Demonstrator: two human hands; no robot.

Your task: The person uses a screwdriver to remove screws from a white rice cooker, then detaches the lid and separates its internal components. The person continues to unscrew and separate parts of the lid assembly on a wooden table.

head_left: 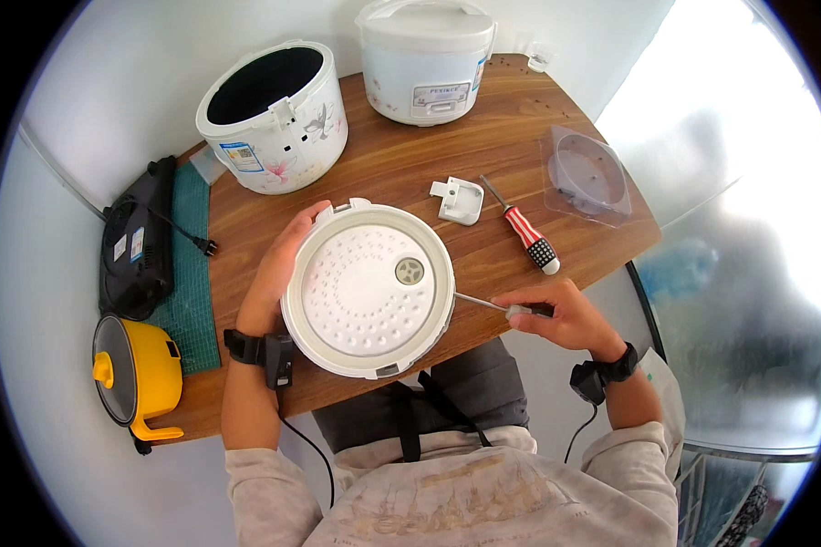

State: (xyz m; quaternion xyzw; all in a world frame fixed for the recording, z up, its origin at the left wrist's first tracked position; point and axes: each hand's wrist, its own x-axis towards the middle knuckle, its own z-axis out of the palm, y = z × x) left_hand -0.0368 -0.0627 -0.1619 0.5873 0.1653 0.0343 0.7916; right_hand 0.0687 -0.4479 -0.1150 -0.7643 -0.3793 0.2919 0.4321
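Observation:
My left hand [285,252] grips the left rim of a round white rice cooker lid [365,314], its dimpled inner side facing up, with a small round vent [410,271] at the upper right. In my right hand [561,313] is a screwdriver [483,302], its thin metal shaft pointing left. The tip meets the lid's right edge; whether it sits in a seam I cannot tell. Beyond the lid lie a small white plastic part [459,201] and a second screwdriver [530,239] with a red, white and black handle.
A rice cooker body [315,150] without its lid and a closed white rice cooker [429,73] stand at the back. A clear plastic tray [588,175] holding small bits lies right. At left are a black appliance [139,242], a green mat [192,301] and a yellow pot [155,369].

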